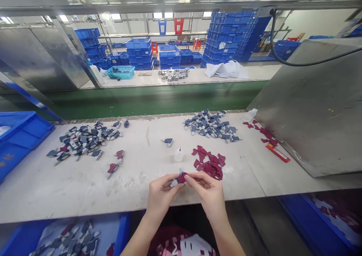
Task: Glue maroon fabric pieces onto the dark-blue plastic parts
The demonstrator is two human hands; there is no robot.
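Over the front of the worktable, my left hand point(161, 192) and my right hand point(207, 188) meet around one small grey-and-white plastic part point(174, 182) with a maroon piece point(182, 177) on it. The left fingers grip the plastic part. My right fingertips pinch the maroon piece at its right side. Just beyond them stands a small white bottle point(178, 155) with a thin tip. A heap of flat maroon pieces point(210, 167) lies beside my right hand. One loose grey-and-white part point(169, 141) rests behind the bottle.
Grey-and-white parts form a left pile point(85, 139) and a right pile point(209, 124). A red-handled cutter point(277, 153) lies by the metal panel point(316, 109) at right. Blue bins point(22, 135) flank the table, one below holding parts. A green conveyor belt point(169, 97) runs behind.
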